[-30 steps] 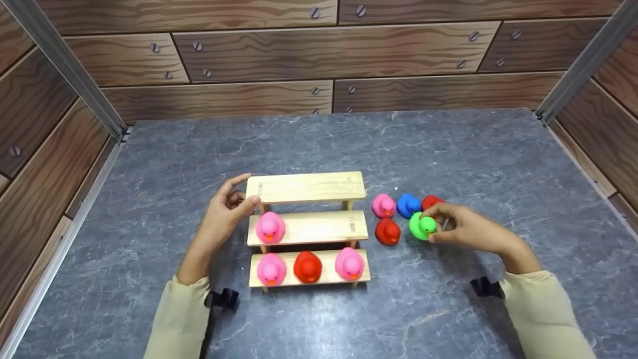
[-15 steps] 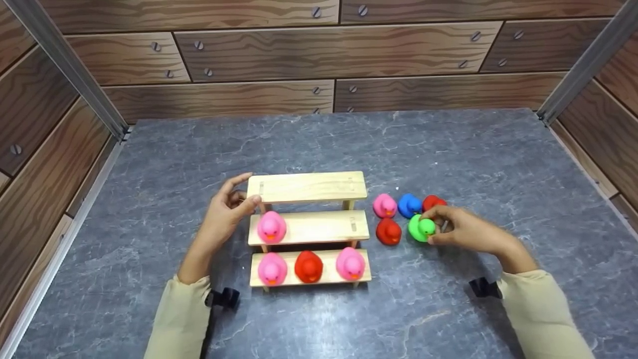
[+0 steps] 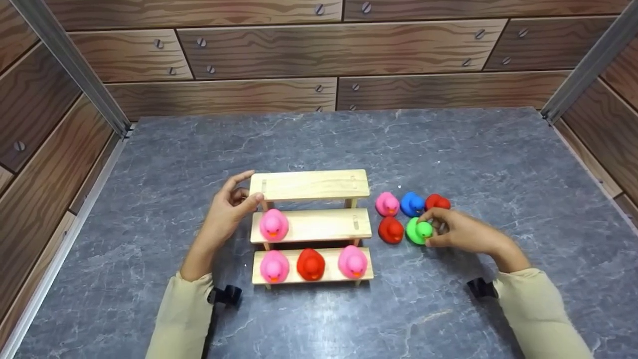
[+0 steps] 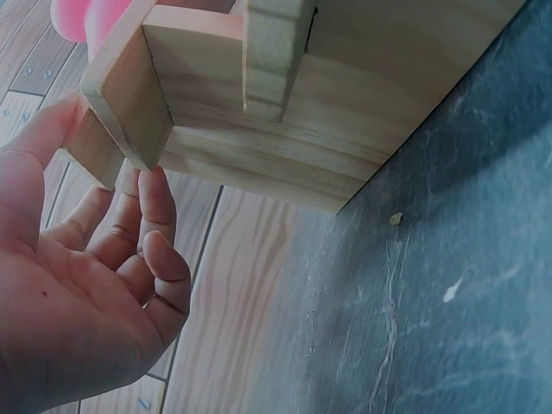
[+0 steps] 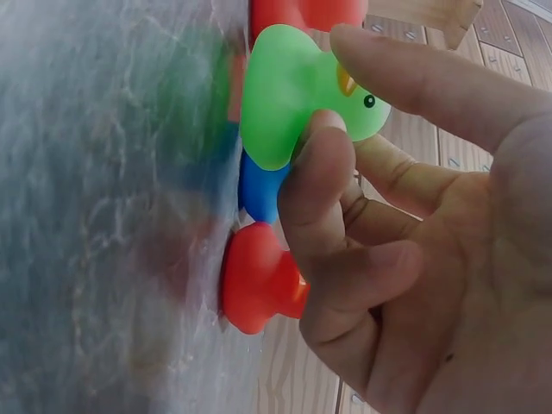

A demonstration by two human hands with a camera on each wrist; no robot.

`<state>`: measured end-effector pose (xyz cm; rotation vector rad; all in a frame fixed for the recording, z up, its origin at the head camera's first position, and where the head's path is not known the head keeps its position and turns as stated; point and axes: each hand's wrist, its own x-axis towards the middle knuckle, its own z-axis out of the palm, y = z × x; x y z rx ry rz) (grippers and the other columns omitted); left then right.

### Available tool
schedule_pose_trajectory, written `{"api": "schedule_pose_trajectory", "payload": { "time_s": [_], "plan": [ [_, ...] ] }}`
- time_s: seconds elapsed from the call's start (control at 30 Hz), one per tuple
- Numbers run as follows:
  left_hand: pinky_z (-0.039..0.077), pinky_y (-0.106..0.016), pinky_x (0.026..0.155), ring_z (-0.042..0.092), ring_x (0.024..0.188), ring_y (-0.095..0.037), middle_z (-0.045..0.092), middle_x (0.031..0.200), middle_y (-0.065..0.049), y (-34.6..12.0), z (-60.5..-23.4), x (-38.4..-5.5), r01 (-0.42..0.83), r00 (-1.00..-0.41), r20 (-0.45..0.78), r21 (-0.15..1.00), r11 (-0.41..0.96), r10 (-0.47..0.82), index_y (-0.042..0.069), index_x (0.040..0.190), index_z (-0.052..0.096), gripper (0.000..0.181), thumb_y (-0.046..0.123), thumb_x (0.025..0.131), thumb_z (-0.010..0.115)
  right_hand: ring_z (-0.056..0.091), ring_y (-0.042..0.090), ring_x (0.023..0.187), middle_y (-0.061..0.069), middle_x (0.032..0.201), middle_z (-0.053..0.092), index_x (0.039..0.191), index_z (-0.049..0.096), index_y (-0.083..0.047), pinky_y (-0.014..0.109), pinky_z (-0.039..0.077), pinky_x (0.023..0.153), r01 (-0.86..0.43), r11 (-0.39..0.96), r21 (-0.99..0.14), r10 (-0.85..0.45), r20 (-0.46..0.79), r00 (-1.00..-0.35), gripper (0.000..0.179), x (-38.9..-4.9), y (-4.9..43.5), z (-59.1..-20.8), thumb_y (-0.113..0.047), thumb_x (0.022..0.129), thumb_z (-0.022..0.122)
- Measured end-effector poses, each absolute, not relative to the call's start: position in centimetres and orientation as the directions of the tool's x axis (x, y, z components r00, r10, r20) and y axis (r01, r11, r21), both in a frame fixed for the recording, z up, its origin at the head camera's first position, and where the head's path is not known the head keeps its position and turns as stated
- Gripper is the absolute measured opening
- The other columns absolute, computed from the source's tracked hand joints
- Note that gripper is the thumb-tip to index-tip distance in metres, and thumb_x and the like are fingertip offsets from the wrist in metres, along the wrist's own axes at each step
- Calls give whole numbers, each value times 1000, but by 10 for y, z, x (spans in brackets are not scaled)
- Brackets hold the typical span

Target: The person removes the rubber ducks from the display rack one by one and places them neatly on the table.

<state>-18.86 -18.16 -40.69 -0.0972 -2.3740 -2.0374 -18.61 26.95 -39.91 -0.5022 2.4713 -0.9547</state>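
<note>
A three-tier wooden shelf (image 3: 309,184) stands in the middle of the table. My left hand (image 3: 227,212) grips the left end of its top board, thumb at the front and fingers behind; the left wrist view shows the fingertips at the board's edge (image 4: 129,95). To the right of the shelf, my right hand (image 3: 466,232) pinches a green rubber duck (image 3: 415,231) between thumb and fingers. In the right wrist view the green duck (image 5: 280,99) sits close over the tabletop, its head between the fingertips.
Beside the green duck are a pink duck (image 3: 387,204), a blue duck (image 3: 411,203) and two red ducks (image 3: 391,230). One pink duck (image 3: 273,225) sits on the middle tier. The bottom tier carries a red duck (image 3: 310,265) between two pink ones. Wood-patterned walls (image 3: 259,50) enclose the table.
My right hand has moved slightly left and nearer with the green duck, towards the front red duck. The left hand keeps its hold on the shelf.
</note>
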Motion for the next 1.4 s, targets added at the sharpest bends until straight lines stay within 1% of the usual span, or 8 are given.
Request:
{"api": "schedule_pose_trajectory", "payload": {
  "time_s": [0.17, 0.37, 0.5, 0.63, 0.73, 0.97, 1.17, 1.4],
  "plan": [
    [50, -24, 77, 59, 78, -13, 65, 81, -7, -182, -408, -188, 52, -998, 46, 987, 151, 41, 10, 143, 45, 55, 8, 91, 65, 49, 14, 73, 7, 87, 54, 119, 55, 5, 22, 44, 59, -167, 702, -692, -472, -277, -837, 45, -187, 269, -401, -12, 82, 73],
    [50, -24, 78, 59, 79, -13, 66, 81, -5, -182, -407, -188, 56, -998, 49, 986, 155, 45, 11, 142, 45, 54, 8, 92, 64, 49, 14, 73, 8, 87, 54, 118, 55, 4, 23, 44, 60, -163, 703, -692, -469, -280, -838, 43, -187, 269, -401, -12, 82, 73],
    [50, -24, 77, 60, 79, -15, 66, 81, -5, -182, -407, -189, 55, -998, 49, 987, 151, 46, 9, 142, 45, 54, 7, 92, 64, 48, 13, 74, 7, 87, 54, 119, 55, 5, 22, 43, 59, -159, 694, -702, -472, -278, -837, 44, -187, 270, -400, -14, 83, 73],
    [50, -24, 78, 59, 80, -15, 66, 83, -6, -182, -406, -189, 55, -998, 47, 986, 155, 52, 8, 143, 44, 55, 8, 92, 65, 47, 12, 77, 6, 88, 53, 120, 56, 5, 21, 42, 62, -170, 690, -703, -472, -260, -842, 43, -187, 273, -398, -16, 85, 72],
    [50, -24, 78, 59, 80, -14, 66, 84, -5, -182, -406, -189, 54, -998, 46, 985, 162, 52, 10, 143, 44, 56, 9, 91, 65, 47, 12, 79, 6, 89, 53, 119, 58, 4, 21, 41, 65, -174, 696, -697, -463, -250, -850, 41, -187, 274, -397, -16, 86, 72],
    [51, -24, 78, 58, 78, -11, 66, 84, -4, -182, -406, -189, 45, -999, 39, 982, 186, 38, 9, 143, 44, 56, 11, 91, 66, 48, 12, 78, 7, 90, 56, 116, 59, 4, 21, 42, 62, -201, 697, -688, -473, -231, -851, 37, -186, 273, -397, -17, 87, 70],
    [51, -24, 78, 59, 79, -13, 66, 84, -7, -182, -407, -189, 44, -999, 38, 983, 181, 39, 9, 143, 44, 57, 10, 91, 66, 49, 12, 78, 7, 90, 57, 115, 60, 3, 21, 43, 63, -192, 710, -677, -459, -239, -856, 36, -188, 274, -399, -17, 87, 70],
    [50, -23, 77, 58, 79, -12, 65, 83, -4, -182, -406, -189, 45, -999, 39, 984, 174, 38, 10, 142, 45, 55, 10, 91, 66, 49, 10, 76, 7, 91, 56, 119, 59, 3, 21, 43, 62, -197, 691, -696, -469, -224, -854, 38, -186, 275, -395, -18, 88, 69]
  ]
}}
